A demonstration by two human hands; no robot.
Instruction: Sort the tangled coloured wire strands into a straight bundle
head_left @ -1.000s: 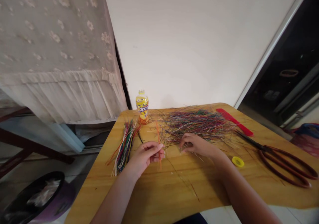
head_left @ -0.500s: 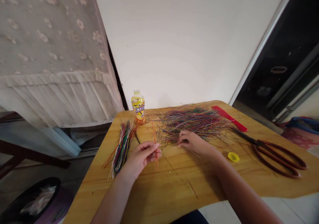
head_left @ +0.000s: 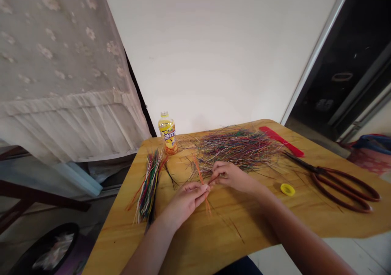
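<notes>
My left hand (head_left: 191, 199) is closed in a pinch on a few thin orange wires (head_left: 198, 170), which stick out above and below its fingers. My right hand (head_left: 229, 176) has come close beside it, thumb and finger pinched on what looks like a thin reddish wire (head_left: 213, 179); its far end meets the left fingertips. Behind the right hand spreads a loose heap of thin coloured wires (head_left: 238, 146). A sorted bundle of coloured wires (head_left: 149, 185) lies left of my left hand, and a small dark bunch of wires (head_left: 170, 174) is beside it.
On the wooden table (head_left: 122, 242) stands a yellow-labelled bottle (head_left: 168, 134) at the back left. To the right are a yellow tape ring (head_left: 287, 190), large scissors (head_left: 332, 181) and a red flat strip (head_left: 282, 141). A dark bin (head_left: 71, 236) is on the floor at left.
My right hand has moved left from the heap's edge to meet my left hand. My left hand has shifted slightly right, and the orange wires now tilt. The view has turned a little.
</notes>
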